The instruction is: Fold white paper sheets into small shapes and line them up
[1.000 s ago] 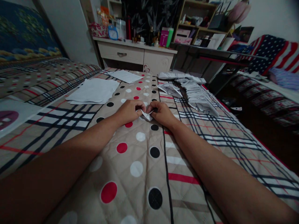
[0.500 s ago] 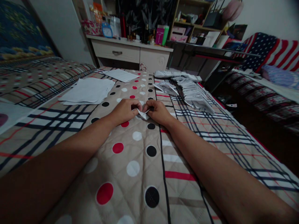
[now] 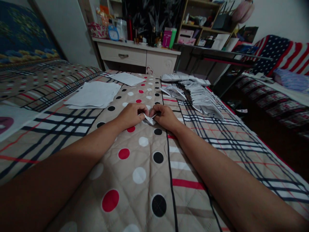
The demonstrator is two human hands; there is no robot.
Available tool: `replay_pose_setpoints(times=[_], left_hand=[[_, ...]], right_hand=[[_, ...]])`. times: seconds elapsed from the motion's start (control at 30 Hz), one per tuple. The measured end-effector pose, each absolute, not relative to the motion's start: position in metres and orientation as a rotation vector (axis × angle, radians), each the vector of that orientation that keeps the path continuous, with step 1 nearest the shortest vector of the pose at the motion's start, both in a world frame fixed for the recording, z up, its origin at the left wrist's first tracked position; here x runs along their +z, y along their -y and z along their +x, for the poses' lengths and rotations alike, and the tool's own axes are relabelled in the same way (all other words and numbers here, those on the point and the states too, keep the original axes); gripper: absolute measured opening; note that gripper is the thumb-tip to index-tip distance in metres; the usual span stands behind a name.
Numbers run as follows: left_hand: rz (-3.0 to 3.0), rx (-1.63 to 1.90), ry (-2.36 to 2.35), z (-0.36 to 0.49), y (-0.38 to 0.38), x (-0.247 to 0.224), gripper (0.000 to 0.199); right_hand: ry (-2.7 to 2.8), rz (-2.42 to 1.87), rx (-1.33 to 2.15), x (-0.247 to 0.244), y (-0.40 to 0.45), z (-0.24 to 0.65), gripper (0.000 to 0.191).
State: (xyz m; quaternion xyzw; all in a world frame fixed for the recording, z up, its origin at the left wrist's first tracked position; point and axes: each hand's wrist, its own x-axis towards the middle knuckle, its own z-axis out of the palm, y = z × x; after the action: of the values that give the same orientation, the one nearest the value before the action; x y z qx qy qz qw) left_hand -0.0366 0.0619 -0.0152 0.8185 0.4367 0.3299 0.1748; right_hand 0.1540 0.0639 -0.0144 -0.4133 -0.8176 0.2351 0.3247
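A small folded white paper [image 3: 150, 120] is pinched between my two hands above the dotted bedspread [image 3: 140, 161]. My left hand [image 3: 132, 115] grips its left side with thumb and fingers together. On the right side my right hand [image 3: 166, 117] holds it the same way, and the fingertips of both hands nearly meet at its upper edge. Flat white sheets [image 3: 94, 94] lie in a stack beyond my left hand. Past my right hand are a loose folded paper piece [image 3: 174, 92] and a long row of folded paper pieces [image 3: 201, 99].
Another flat sheet [image 3: 127, 78] lies farther back. Behind the bed stands a white dresser [image 3: 122, 53] with bottles and boxes on top. The bed's right edge drops to a dark floor, with a flag-patterned cover [image 3: 277, 54] beyond.
The whole view has shifted slightly, so things appear a little farther right. Both hands keep their grip on the folded paper, with hardly any movement.
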Motion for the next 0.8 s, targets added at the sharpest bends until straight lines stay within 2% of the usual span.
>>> replay_pose_setpoints(times=[0.8], left_hand=[[2.306, 0.964, -1.196, -0.0354, -0.0624, -0.0167, 0.024]], right_hand=[[2.078, -1.066, 0.679, -0.0116, -0.0628, 0.1532, 0.026]])
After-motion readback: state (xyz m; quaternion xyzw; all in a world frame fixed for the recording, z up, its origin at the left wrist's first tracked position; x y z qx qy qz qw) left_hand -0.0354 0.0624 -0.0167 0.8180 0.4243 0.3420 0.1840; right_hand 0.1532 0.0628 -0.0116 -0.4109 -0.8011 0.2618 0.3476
